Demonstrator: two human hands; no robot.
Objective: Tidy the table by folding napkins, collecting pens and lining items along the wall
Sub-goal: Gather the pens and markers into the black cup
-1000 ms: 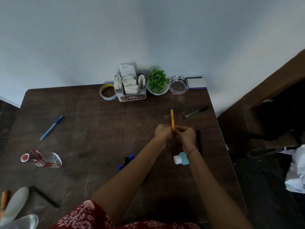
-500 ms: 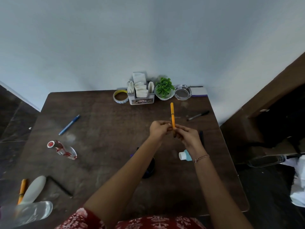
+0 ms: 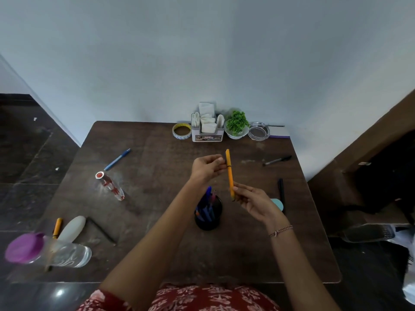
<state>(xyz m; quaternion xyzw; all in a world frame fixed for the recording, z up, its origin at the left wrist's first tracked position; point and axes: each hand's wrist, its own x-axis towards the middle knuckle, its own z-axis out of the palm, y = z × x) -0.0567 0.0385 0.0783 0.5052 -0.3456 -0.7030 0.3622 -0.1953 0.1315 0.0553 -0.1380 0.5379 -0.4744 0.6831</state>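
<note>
Since a second ago the hands have drawn apart along the orange pen [image 3: 229, 173], and the black pen cup [image 3: 208, 217] has come into view below them. Bare surface [image 3: 157, 254] lies between the hands and the far row at the wall: tape roll [image 3: 182, 130], napkin holder [image 3: 207, 129], plant [image 3: 237, 124], glass ashtray [image 3: 258, 130]. A black pen [image 3: 281, 191] lies close to the right edge, a black marker [image 3: 277, 160] beyond it, and a blue pen [image 3: 117, 159] lies far left. A light blue bottle [image 3: 277, 204] is mostly hidden behind the right hand [image 3: 253, 202]; the purple-lidded jar [image 3: 47, 250] near left is blurred. The orange pen is held nearly upright above the cup, the left hand [image 3: 205, 168] with its fingers pinching the pen's upper part, the right hand's fingers pinching its lower end.
</note>
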